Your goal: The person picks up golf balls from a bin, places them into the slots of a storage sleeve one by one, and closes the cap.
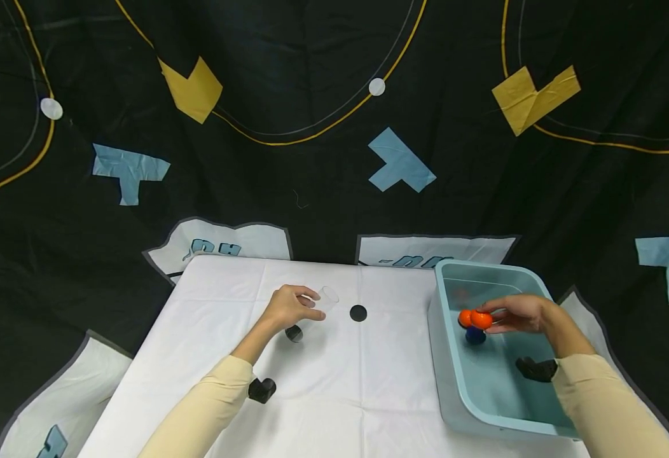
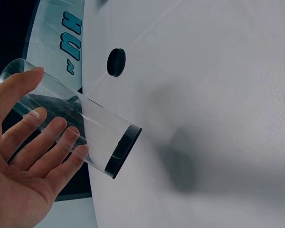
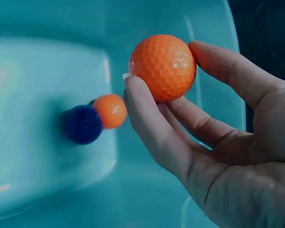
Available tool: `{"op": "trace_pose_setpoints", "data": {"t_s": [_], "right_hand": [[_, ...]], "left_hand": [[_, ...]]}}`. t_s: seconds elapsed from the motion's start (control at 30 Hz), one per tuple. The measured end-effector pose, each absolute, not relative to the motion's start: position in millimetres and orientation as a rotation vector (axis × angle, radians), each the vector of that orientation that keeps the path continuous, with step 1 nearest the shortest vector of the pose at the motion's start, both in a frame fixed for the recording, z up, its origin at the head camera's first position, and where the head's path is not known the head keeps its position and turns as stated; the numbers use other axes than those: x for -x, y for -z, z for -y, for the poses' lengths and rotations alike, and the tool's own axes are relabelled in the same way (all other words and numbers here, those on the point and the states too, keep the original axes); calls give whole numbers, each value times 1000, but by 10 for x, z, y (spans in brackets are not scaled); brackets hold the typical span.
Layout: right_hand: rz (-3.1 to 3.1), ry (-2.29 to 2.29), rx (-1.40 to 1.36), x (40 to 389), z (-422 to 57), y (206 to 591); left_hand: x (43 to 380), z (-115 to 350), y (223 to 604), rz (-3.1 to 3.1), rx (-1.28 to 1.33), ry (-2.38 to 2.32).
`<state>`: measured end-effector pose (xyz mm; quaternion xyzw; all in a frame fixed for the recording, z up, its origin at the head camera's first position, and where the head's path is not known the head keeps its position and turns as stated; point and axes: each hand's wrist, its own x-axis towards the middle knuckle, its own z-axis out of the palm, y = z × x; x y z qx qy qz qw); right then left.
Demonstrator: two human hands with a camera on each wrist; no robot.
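My left hand grips a clear plastic tube above the white table, thumb on one side and fingers along the other. The tube is tilted, its open rim near the thumb and a black cap on its lower end. A loose black cap lies on the cloth just right of that hand. Over the blue-green bin my right hand pinches an orange golf ball between thumb and fingers. Below it, a second orange ball and a dark blue ball lie together on the bin floor.
The blue-green bin stands at the right side of the table, its walls rising around the right hand. White cloth covers the table. Behind hangs a black curtain with yellow and blue tape marks.
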<state>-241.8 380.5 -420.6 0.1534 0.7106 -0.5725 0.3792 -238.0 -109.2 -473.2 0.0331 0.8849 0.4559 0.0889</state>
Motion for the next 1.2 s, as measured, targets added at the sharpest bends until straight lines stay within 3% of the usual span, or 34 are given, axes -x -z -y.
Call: {"op": "trace_pose_setpoints", "data": {"t_s": [0.67,1.2], "right_hand": [[-1946,1383,-173,2663,-3195,3650],[-2051,1303,-92,2752,-2472,3606]], "left_hand": [[2363,969,4674,-2644,-135,-1329],[2336,862,4606,-2612,-165,-1354]]}}
